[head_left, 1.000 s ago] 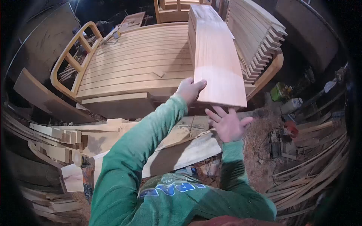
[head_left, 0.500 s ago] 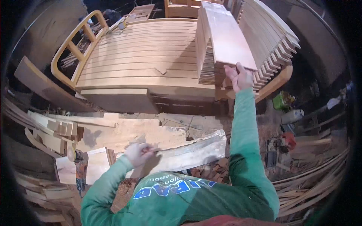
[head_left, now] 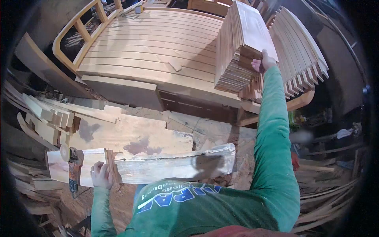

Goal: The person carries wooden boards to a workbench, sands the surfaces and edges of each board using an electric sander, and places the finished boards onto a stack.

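My left hand (head_left: 102, 175) rests on the low stack of pale boards (head_left: 92, 156), near its right end. Its fingers lie slightly bent and apart on the top board. Just left of the hand, an angle grinder (head_left: 74, 173) with a round disc lies across the same boards. My right arm reaches far forward. At the near end of a tall stack of boards (head_left: 229, 59), my right hand (head_left: 267, 61) holds the edge of the top wooden board (head_left: 256, 29), its thumb up by the top face and the other fingers curled at the end.
The tall stack stands on a slatted wooden bed frame (head_left: 158, 43) with a curved side rail (head_left: 63, 43). Beside it lean several shaped slats (head_left: 298, 51). A rough-edged plank (head_left: 177, 164) lies before me. Offcuts (head_left: 51, 118) pile up at the left, thin strips (head_left: 327, 201) at the right.
My left hand has moved left from above the rough plank onto the low stack. The top board now sits more in line with the tall stack, my right hand still at its end. The view has shifted.
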`<state>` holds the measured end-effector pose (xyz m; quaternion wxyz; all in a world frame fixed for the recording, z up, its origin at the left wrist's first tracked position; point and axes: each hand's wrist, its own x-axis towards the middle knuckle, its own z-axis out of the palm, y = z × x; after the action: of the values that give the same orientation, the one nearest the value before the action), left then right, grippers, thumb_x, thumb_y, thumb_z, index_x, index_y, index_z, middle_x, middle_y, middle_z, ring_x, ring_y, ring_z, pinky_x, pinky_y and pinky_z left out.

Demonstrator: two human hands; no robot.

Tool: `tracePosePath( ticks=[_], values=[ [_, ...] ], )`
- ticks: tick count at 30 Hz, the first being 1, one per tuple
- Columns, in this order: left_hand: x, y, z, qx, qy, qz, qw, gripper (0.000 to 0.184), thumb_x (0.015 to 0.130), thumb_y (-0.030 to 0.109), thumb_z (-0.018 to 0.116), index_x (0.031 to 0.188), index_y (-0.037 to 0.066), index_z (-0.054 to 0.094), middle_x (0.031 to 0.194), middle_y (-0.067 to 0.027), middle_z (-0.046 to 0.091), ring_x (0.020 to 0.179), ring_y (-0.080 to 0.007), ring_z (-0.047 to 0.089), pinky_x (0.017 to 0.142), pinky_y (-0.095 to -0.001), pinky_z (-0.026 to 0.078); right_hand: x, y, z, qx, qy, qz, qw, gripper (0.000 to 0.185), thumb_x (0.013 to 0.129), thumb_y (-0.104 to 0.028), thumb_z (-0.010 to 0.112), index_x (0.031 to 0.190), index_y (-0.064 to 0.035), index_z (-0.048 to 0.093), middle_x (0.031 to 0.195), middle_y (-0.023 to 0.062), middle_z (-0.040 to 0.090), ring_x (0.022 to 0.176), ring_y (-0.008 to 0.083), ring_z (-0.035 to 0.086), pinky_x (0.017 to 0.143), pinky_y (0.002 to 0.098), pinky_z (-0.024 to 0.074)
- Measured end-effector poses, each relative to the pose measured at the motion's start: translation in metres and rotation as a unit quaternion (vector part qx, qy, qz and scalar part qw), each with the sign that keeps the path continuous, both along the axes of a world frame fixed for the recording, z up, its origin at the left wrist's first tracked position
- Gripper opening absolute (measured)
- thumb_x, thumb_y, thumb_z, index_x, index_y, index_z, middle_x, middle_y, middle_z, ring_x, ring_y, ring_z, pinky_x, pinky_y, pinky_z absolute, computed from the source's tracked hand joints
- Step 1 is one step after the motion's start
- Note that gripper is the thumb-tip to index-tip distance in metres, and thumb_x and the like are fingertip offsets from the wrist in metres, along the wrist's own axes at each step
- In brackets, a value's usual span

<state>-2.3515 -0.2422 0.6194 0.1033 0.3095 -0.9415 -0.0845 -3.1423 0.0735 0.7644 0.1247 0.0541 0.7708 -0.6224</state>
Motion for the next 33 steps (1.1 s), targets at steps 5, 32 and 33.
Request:
tracePosePath(
  ticks=[5, 32, 33],
  values=[
    [-0.007, 0.002, -0.002, -0.016, 0.013, 0.018, 1.000, 0.029, 0.075, 0.017, 0.071, 0.103, 0.011, 0.067, 0.114, -0.0149, 0.056, 0.105, -0.0367, 0.054, 0.092, -0.0509, 0.044, -0.018, -0.003, -0.008, 0.076, 0.019, -0.024, 0.997, 0.074, 0.101, -0.065, 0.044, 0.116, 0.0071, 0.055, 0.087, 0.0230, 0.070, 0.063, 0.0338, 0.071, 0.049, 0.0412, 0.0598],
    [0.004, -0.006, -0.033, 0.039, 0.035, 0.025, 0.998, 0.024, 0.085, 0.011, 0.067, 0.108, 0.005, 0.065, 0.120, -0.0182, 0.052, 0.115, -0.0365, 0.053, 0.098, -0.0484, 0.046, 0.146, 0.056, -0.228, 0.355, 0.095, 0.195, 0.910, 0.044, 0.091, -0.048, 0.067, 0.087, -0.0041, 0.071, 0.073, 0.0094, 0.071, 0.072, 0.0213, 0.069, 0.074, 0.0389, 0.0531],
    [0.006, -0.011, -0.043, 0.038, 0.062, 0.023, 0.997, 0.023, 0.085, 0.010, 0.067, 0.107, 0.005, 0.065, 0.120, -0.0184, 0.052, 0.115, -0.0363, 0.052, 0.098, -0.0484, 0.046, 0.157, 0.073, -0.253, 0.388, 0.088, 0.187, 0.898, 0.044, 0.092, -0.047, 0.065, 0.086, -0.0036, 0.071, 0.072, 0.0100, 0.071, 0.071, 0.0226, 0.068, 0.073, 0.0394, 0.0531]
  ],
)
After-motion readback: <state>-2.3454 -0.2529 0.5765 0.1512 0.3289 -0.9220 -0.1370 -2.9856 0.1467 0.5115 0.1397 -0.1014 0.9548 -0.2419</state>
